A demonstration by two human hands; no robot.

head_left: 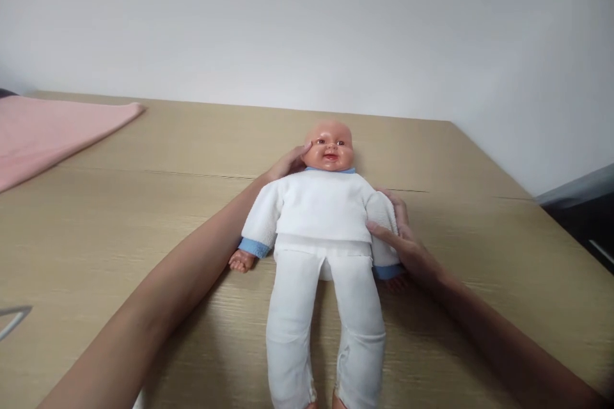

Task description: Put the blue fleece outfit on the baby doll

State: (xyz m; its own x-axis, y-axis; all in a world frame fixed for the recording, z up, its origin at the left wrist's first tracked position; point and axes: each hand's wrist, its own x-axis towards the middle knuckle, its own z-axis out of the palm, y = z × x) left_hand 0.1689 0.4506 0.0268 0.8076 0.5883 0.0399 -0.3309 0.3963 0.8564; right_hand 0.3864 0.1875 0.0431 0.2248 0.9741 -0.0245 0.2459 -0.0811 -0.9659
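Note:
A baby doll in a white top with blue collar and cuffs and white trousers lies on its back on the wooden table, its head away from me. My left hand cups the side of the doll's head, the thumb by its cheek and the other fingers partly hidden behind the head and neck. Around the doll's sleeve on the other side, my right hand is closed, its thumb in front at the edge of the top and its fingers along the outer side. The doll's feet are cut off by the lower picture edge.
A pink cloth lies on the table at the far left. A pale wall stands behind the table. At the left edge is part of a thin white object. Something dark stands beyond the table's right edge.

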